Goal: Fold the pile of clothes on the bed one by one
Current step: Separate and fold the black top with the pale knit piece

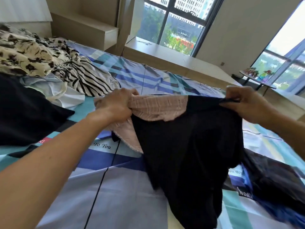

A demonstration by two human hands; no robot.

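Black garment [189, 146] w/ pink band is held up over mid bed [125, 195], its lower end draping onto the sheet toward the near edge. L hand [113, 106] grips the pink band; R hand [244, 103] pinches the black top edge. Clothes pile [41, 60] sits at far-left corner.

matt black cloth garment [189, 146], ribbed pink knit trim [158, 106], smooth printed bedsheet [115, 195]

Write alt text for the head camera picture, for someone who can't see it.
A left hand gripping pink knitted fabric and a right hand pinching a black garment hold them up over a plaid bed sheet. Unfolded clothes lie piled at far left.
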